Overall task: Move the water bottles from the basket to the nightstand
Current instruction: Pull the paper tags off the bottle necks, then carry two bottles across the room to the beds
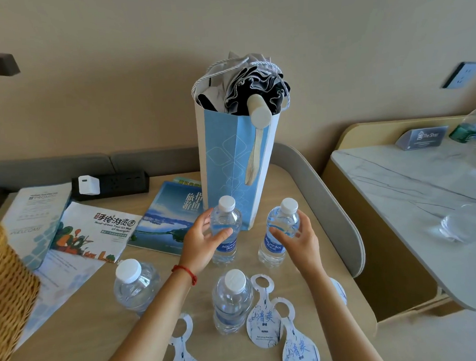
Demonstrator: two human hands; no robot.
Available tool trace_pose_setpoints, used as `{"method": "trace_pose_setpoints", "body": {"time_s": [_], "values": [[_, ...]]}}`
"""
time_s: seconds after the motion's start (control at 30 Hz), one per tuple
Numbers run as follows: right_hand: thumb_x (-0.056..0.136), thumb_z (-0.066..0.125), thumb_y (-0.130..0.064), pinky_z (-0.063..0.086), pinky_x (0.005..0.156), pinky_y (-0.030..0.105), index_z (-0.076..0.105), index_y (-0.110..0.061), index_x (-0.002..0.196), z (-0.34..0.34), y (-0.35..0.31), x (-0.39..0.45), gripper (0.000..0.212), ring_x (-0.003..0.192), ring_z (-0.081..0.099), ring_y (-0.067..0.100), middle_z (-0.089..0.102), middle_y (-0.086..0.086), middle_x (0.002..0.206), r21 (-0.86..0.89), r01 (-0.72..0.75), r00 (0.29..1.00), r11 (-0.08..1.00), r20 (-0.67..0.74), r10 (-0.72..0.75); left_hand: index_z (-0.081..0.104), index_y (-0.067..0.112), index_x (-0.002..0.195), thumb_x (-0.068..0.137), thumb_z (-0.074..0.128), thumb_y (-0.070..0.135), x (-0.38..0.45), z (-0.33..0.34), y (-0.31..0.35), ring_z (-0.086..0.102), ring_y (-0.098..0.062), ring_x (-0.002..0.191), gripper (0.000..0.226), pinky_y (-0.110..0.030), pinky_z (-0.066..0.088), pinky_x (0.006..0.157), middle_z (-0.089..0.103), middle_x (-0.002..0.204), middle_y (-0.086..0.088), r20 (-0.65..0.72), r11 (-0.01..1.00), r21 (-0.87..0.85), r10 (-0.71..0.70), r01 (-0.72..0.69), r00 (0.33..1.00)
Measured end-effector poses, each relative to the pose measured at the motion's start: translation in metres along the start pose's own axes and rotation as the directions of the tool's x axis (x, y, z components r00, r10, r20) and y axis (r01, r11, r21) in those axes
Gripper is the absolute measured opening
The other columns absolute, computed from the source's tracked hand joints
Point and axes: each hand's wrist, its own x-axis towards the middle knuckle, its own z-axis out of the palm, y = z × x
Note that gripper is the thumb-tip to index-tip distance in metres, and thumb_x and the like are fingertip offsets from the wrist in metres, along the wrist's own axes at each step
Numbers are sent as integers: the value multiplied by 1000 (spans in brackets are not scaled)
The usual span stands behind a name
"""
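- your left hand (200, 240) is wrapped around the back-left water bottle (225, 230), thumb across its front and fingers curled behind; a red string bracelet (185, 272) sits on that wrist.
- your right hand (295, 239) grips the back-right water bottle (280, 233) the same way, thumb on the label side, fingers round the far side.
- both held bottles stand upright on the tan nightstand (107, 333), side by side but apart, just in front of the tall blue paper bag (230, 164).
- a third water bottle (231, 300) stands upright nearer to you, between your forearms, touched by neither hand.
- a fourth water bottle (133, 286) stands to the left of your left forearm, also untouched.
- the wicker basket (7, 294) shows only as an edge at the far left; you cannot see inside it from here.
- white-and-blue paper hang tags (262, 318) lie flat on the tabletop around the near bottle.
- brochures (94, 233) and a blue travel booklet (165, 219) lie on the left of the top, with a black power strip (114, 184) carrying a white plug behind them.
- a folded dark umbrella (255, 95) sticks out of the bag's top.
- a marble-topped counter (411, 178) stands to the right, well apart.
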Motion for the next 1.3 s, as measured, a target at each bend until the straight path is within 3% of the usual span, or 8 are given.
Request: {"method": "trace_pose_setpoints", "body": {"time_s": [0.13,0.43,0.63,0.8,0.97,1.07,1.17,1.3], "values": [[70,78,-26,45,66,11,40,-26,126,3,1,5,67,93,59,13,55,-10,108,22,-13,1000,1000,25,12,46,27,125,70,77,24,4,3,1,53,-13,108,63,-31,48,87,57,118,4,17,999,37,6,-6,1000],[67,81,-26,50,78,28,51,-21,120,1,-4,8,61,93,60,13,59,-9,104,82,-2,998,997,-59,7,53,25,114,62,83,25,10,15,8,57,-15,99,60,-29,50,76,60,106,5,-46,984,165,74,-66,996],[67,80,-32,56,71,19,57,-27,108,-12,-13,4,47,86,68,7,66,-16,99,186,35,999,982,-25,-31,55,31,103,60,84,20,7,15,15,61,-16,95,54,-31,53,75,64,101,5,-64,989,123,90,-81,994],[67,79,-29,51,61,7,58,-29,105,-23,-34,4,44,86,66,-4,66,-17,98,228,109,993,968,21,-117,57,33,102,59,84,16,5,9,38,62,-20,98,54,-34,53,79,66,101,2,-47,989,48,140,-138,989],[61,77,-38,51,62,9,59,-29,101,-36,-59,0,45,87,68,0,69,-16,94,295,188,979,937,13,-201,59,37,95,48,79,38,-2,-1,69,64,-11,91,51,-22,52,72,68,96,6,-70,979,-5,201,-202,977],[63,82,-34,52,62,11,61,-28,101,-43,-74,-1,44,86,69,4,72,-16,90,319,229,970,920,-1,-241,62,27,96,57,84,19,-7,-10,81,66,-12,86,45,-15,53,69,69,92,3,-112,973,-65,213,-221,971],[63,77,-31,51,62,11,62,-31,98,-50,-90,-3,38,85,69,4,72,-18,88,321,282,956,904,-19,-291,63,24,88,64,80,6,-12,-19,97,66,-14,81,34,-18,54,67,70,85,2,-167,966,-55,242,-254,956],[61,76,-31,50,60,9,61,-35,92,-59,-110,-10,35,81,69,1,71,-23,83,350,332,938,876,-19,-347,65,26,80,68,75,0,-23,-28,123,65,2,68,31,-16,53,60,72,68,16,-217,948,-82,285,-308,934]]}}
